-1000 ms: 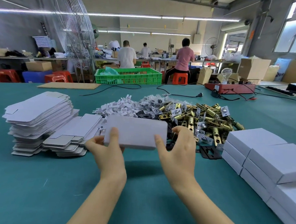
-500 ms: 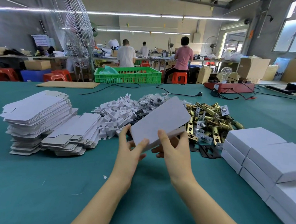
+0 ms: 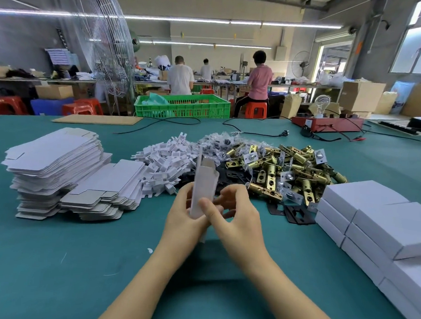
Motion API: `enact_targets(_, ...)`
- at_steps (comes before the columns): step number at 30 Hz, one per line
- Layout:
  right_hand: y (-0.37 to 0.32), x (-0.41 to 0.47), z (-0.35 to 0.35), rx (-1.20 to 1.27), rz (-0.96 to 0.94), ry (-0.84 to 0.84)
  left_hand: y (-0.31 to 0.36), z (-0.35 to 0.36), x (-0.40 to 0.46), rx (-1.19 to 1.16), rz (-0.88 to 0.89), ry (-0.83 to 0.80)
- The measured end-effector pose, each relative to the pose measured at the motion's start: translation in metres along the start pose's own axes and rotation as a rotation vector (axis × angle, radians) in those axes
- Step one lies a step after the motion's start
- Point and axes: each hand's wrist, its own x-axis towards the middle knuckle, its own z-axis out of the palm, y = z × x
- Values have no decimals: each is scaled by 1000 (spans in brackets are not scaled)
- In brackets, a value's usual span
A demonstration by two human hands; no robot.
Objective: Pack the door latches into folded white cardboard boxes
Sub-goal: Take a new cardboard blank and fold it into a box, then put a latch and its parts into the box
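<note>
Head view: both hands — left hand [image 3: 185, 215] and right hand [image 3: 235, 218] — grip a narrow white cardboard box [image 3: 203, 185] upright above the green table [image 3: 53, 261], fingers curled round it. Folding seems underway; next, a brass door latch [image 3: 264, 190] from the pile behind goes inside.

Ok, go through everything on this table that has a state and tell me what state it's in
White cardboard box: upright, top end open, held by both hands.
Left hand: gripping the box.
Right hand: thumb pinching the box.
Flat white cardboard blanks: unfolded, stacked.
Brass door latches: loose, heaped.
Closed white boxes: stacked.
</note>
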Motion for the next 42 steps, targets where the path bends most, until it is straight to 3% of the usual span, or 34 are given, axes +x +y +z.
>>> enact_targets(6, 4, 4, -3, 93, 120, -74, -1, 2, 2, -177, 7, -187)
enact_targets(10, 9, 4, -4, 203, 146, -18, -5, 3, 1, -32, 41, -120)
enact_targets(19, 15, 3, -4, 12, 132, 175, -6, 9, -7, 191, 200, -45)
enact_targets(26, 19, 4, -4, -90, 134, 51, -9, 3, -2, 174, 162, -31)
enact_targets(33, 18, 5, -6, 109, 118, -31, -11, -2, 2, 114, 55, -91)
enact_targets(37, 24, 16, -11, 241, 188, 47, -13, 0, 2, 191, 74, -46)
enact_targets(42, 42, 41, -46, 279, 470, 357, -14, -4, 4, 150, 33, -4)
